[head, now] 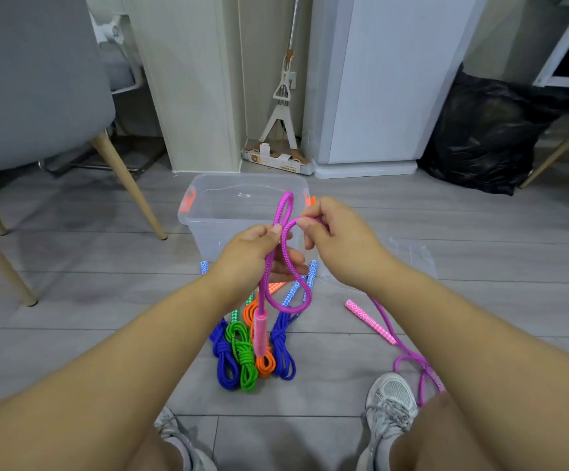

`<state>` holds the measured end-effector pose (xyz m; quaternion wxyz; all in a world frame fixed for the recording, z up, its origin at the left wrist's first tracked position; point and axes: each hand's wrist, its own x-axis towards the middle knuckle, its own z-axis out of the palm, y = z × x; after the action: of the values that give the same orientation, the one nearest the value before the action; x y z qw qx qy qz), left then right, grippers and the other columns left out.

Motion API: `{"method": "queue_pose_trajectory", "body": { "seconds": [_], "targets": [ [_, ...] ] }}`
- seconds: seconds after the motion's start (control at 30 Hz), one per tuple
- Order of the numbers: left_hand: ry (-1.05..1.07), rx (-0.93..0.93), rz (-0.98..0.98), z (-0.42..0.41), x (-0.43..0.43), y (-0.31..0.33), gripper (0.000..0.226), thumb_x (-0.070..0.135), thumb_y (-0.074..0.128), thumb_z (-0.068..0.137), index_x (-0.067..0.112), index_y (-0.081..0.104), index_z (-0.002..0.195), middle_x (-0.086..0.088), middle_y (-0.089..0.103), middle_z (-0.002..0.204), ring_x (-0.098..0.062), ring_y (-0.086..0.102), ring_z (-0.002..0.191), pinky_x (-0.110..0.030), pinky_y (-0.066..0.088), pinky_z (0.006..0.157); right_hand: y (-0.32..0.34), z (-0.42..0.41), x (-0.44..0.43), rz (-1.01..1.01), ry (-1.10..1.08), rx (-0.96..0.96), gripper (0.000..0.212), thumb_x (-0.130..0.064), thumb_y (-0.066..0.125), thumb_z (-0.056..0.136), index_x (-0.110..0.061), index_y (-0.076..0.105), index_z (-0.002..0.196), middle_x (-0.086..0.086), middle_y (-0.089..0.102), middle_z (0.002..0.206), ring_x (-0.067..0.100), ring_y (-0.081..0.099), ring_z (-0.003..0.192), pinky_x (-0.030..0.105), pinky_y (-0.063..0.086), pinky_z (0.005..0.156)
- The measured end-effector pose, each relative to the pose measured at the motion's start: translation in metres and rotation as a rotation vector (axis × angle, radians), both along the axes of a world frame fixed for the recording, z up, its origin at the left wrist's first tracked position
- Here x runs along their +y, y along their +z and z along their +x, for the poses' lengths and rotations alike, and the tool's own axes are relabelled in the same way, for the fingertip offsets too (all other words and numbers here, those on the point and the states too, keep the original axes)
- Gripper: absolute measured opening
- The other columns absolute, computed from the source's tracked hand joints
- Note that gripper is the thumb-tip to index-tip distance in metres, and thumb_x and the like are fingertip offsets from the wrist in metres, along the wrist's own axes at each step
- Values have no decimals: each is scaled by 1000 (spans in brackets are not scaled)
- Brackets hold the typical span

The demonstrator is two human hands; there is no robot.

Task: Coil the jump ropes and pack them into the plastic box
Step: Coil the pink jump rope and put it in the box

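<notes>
- Shoes (391, 397) planted on the grey floor (72, 300), knees wide: the person sits low, so both arms reach out over the work.
- Beside the right shoe, the slack of the purple rope (285, 249) trails across the floor to the floor handle (369, 321), which lies flat. I'd guess it is loose so it can feed up into the coil.
- Between the feet and the box, four coiled ropes (245, 363) lie side by side and touching: blue, green, orange, blue. They are bundled but not yet packed.
- Over them dangles the hanging handle (261, 331), pink, dropping straight below the left hand like a weight.
- Left hand (259, 253) has its fingers curled round the gathered loops, with the thumb pressed on top to stop them slipping.
- Right hand (334, 232) pinches the rope between thumb and forefinger, held close to the left as if to lay on another loop.
- Just beyond the hands sits the plastic box (215, 236), mouth up and lid off, with nothing in it that I can make out. It looks near enough for bundles to go straight in.
- Against the back stand a mop (285, 93) and a black bag (487, 130).
</notes>
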<state>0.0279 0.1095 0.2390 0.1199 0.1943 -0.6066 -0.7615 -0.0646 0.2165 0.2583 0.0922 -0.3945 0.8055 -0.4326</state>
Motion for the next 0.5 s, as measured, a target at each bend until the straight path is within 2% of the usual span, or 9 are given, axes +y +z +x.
{"method": "queue_pose_trajectory", "body": {
  "seconds": [0.07, 0.17, 0.23, 0.3, 0.4, 0.5],
  "targets": [
    [48, -4, 37, -3, 1, -2, 28, 20, 34, 102, 4, 54, 92, -3, 51, 52, -22, 55, 46, -35, 55, 59, -2, 0, -4, 26, -20, 55, 11, -28, 49, 95, -23, 48, 84, -7, 56, 67, 14, 55, 70, 31, 43, 69],
    [102, -23, 80, -7, -1, -4, 32, 25, 33, 102, 7, 55, 90, 6, 33, 44, -11, 32, 37, -25, 40, 48, -2, 1, -4, 58, -10, 93, 11, -29, 49, 95, -23, 49, 87, -3, 56, 71, 19, 58, 76, 31, 44, 68],
    [103, -40, 83, -6, -4, -3, 31, 29, 37, 101, 9, 56, 86, 8, 26, 44, -8, 22, 37, -19, 30, 40, 0, -1, -1, 65, 15, 81, 11, -29, 50, 94, -23, 50, 85, -3, 57, 69, 15, 58, 71, 25, 42, 64],
    [78, -56, 79, -5, -7, -2, 25, 29, 46, 98, 14, 54, 79, 8, 23, 46, -6, 17, 38, -15, 21, 40, 2, -4, 6, 96, 43, 80, 12, -31, 52, 93, -25, 53, 83, -5, 59, 68, 8, 55, 65, 20, 40, 59],
    [31, -65, -8, -4, -16, -3, 19, 8, 57, 90, 15, 50, 75, 8, 26, 46, -5, 19, 36, -14, 16, 38, 4, -11, 21, 203, 72, 141, 11, -32, 56, 91, -22, 57, 87, -8, 58, 71, 5, 52, 65, 20, 39, 59],
    [98, -45, -22, -3, -29, -1, 25, -13, 56, 82, 12, 53, 83, 6, 32, 46, -5, 24, 34, -13, 21, 35, 3, -20, 39, 309, 95, 235, 13, -32, 55, 91, -20, 59, 93, -9, 54, 70, 6, 46, 63, 19, 36, 58]
  ]
}}
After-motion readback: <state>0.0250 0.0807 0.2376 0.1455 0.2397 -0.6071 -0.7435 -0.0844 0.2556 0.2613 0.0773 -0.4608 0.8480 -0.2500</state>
